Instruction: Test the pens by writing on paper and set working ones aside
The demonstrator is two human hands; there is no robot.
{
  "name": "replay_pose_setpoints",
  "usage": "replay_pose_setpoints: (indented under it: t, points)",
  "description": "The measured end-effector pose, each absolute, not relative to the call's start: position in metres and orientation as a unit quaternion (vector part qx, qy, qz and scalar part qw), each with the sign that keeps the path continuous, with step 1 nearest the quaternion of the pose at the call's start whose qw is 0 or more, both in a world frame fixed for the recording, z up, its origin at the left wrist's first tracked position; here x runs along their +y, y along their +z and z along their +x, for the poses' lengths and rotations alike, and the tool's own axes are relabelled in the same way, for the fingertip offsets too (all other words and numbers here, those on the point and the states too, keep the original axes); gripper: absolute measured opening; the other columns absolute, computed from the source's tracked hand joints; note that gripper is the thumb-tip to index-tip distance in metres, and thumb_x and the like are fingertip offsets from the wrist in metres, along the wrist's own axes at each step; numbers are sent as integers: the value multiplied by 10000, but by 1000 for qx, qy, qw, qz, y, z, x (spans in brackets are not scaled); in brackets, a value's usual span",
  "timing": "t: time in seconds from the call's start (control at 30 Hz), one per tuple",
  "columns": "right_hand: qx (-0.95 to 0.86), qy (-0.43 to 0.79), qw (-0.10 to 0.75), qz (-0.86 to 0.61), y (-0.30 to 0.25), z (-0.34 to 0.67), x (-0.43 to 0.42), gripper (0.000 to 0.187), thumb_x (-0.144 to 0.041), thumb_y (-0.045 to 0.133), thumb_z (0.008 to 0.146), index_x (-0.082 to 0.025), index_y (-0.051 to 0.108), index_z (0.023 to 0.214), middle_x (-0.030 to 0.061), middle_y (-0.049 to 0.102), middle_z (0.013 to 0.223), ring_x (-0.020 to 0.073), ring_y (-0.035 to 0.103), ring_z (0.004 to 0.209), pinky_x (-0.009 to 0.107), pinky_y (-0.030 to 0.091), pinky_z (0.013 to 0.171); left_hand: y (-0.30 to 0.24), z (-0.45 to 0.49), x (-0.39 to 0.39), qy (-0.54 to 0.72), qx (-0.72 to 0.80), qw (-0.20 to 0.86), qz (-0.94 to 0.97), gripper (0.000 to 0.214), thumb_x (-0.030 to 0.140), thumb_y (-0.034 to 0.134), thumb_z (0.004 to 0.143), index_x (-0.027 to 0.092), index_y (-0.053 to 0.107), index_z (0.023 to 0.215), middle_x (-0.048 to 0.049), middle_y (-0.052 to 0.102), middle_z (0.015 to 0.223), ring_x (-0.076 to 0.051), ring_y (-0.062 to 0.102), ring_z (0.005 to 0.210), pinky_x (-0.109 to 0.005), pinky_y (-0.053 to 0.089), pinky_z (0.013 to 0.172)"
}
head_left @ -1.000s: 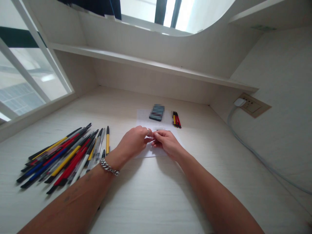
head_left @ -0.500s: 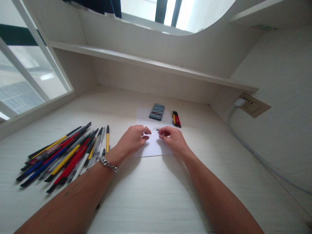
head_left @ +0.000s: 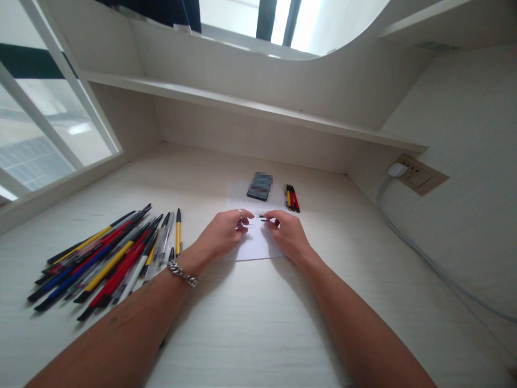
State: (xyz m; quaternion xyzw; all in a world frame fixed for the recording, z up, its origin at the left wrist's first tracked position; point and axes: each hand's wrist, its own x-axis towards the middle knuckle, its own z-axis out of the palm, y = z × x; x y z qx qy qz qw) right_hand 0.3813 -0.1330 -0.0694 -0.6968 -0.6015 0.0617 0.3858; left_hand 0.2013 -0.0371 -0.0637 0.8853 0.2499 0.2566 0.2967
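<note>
Over a white sheet of paper on the pale desk, my left hand and my right hand meet with fingers pinched. Between their fingertips runs a thin clear pen with a dark tip, held level just above the sheet. The left hand wears a ring, and a chain bracelet circles its wrist. A spread of several pens in red, yellow, blue, black and clear lies to the left of my left forearm.
A small dark object, blurred out, lies at the far end of the paper. Three pens lie beside it on the right. A wall socket with a plug and a grey cable is on the right wall. A shelf overhangs the desk.
My hands have shifted a little further from me over the paper and drawn slightly apart, so the clear pen between the fingertips now shows.
</note>
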Motion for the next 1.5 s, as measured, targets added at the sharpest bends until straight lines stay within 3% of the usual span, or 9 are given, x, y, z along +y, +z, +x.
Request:
replay_pose_setpoints:
  t: [0.13,0.33,0.57,0.9,1.1,1.33,1.5]
  points:
    - [-631,129,432,-631,-63,371,-136,171,-227,626,824,-240,712,971,42,716,961,165,626,777,312,472,763,-59,203,-41,267,241,310,880,297,139,559,830,196,650,1107,-50,740,949,-168,687,856,-303,535,806]
    - [-633,127,437,-627,-58,375,-137,165,-141,632,801,-225,721,912,34,714,895,163,639,806,294,480,763,-52,203,-41,277,244,315,874,266,213,626,820,187,664,1082,-54,739,997,-170,682,858,-282,521,797]
    - [-636,84,356,-679,-43,392,-140,138,-155,633,819,-230,726,887,21,719,879,159,628,782,275,454,737,-56,200,-36,248,278,273,887,265,349,618,843,192,702,1038,-57,744,984,-197,678,836,-306,504,778]
    - [-623,50,278,-730,-65,391,-156,183,-124,588,823,-217,726,899,55,674,950,163,599,837,283,438,773,-61,203,-40,190,257,216,923,220,298,584,851,187,741,958,-81,711,901,-204,638,810,-306,475,742]
    - [-607,54,287,-740,-63,397,-157,222,-154,603,819,-219,725,992,55,682,984,165,606,830,281,446,772,-60,200,-38,192,274,225,915,245,276,556,849,176,730,989,-87,723,939,-210,650,837,-311,475,764]
    - [-594,46,285,-751,-63,402,-160,214,-159,581,845,-209,729,991,61,684,1002,169,611,884,275,436,815,-55,198,-39,188,314,247,897,258,276,538,844,182,726,993,-72,742,941,-208,667,835,-311,482,759]
    - [-604,44,255,-754,-65,395,-157,190,-192,591,851,-222,729,977,57,666,959,163,598,839,265,430,760,-55,199,-40,193,309,242,899,274,271,523,857,170,715,1023,-84,741,979,-209,669,869,-316,483,795]
